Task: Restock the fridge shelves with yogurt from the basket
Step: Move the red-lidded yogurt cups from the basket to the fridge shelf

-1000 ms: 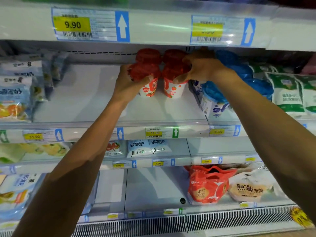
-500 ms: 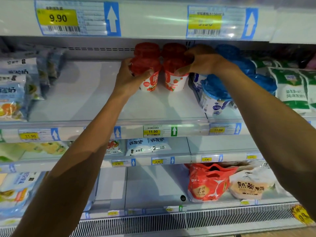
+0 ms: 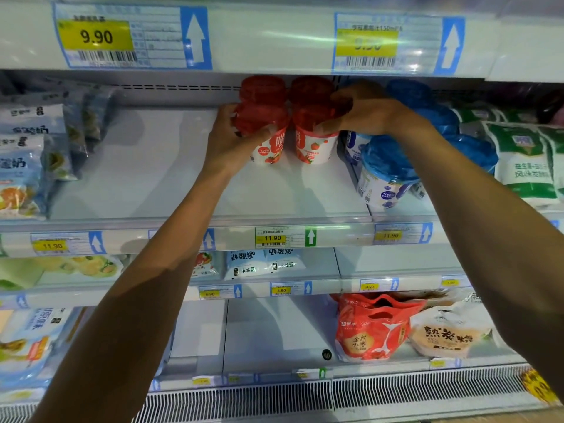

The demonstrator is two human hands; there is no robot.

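Two red-lidded strawberry yogurt cups stand side by side on the white fridge shelf [image 3: 146,178], with more red lids behind them. My left hand [image 3: 232,138] grips the left red cup [image 3: 268,148] around its side, thumb across the front. My right hand [image 3: 366,111] curls over the red lid of the right red cup [image 3: 314,145]. The basket is out of view.
Blue-lidded yogurt cups [image 3: 384,178] crowd the shelf right of my right hand, then green-white pouches [image 3: 525,166]. Blue snack bags [image 3: 27,160] fill the left end. Lower shelves hold white pouches [image 3: 262,264], a red bag [image 3: 372,328] and a brown-print bag [image 3: 448,334]. Price rails front each shelf.
Both hands have stayed on the two red cups, which sit slightly further back on the shelf. The view has dipped a little.
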